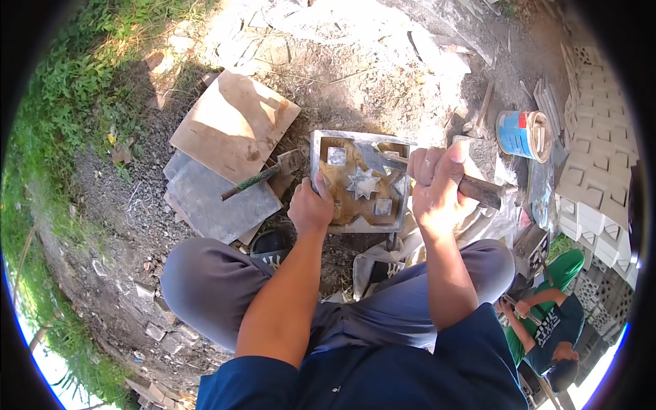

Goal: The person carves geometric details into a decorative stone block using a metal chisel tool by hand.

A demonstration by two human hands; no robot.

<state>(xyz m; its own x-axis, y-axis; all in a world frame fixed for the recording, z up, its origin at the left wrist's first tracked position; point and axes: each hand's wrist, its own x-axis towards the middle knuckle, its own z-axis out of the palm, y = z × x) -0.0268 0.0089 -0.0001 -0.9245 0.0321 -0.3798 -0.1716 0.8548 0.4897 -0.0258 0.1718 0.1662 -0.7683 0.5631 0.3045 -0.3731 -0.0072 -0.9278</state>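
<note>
Between my knees is a square mold (pixel 362 229) with a pale rim, a star-shaped piece (pixel 363 182) at its centre and small square blocks in its corners. My left hand (pixel 312 207) is closed on the mold's left edge, thumb on the rim. In my right hand (pixel 437 188) is a wooden-handled tool (pixel 482 192), held in a fist. Its narrow end points left over the mold's upper right part; I cannot make out its exact kind or whether it touches.
To the left, a brown board (pixel 225 133) and grey slabs (pixel 222 201) lie stacked, with a green-handled tool (pixel 253 183) on them. A blue bucket (pixel 514 135) stands right. Pale blocks (pixel 594 171) are piled beyond. Another person (pixel 557 328) works at lower right.
</note>
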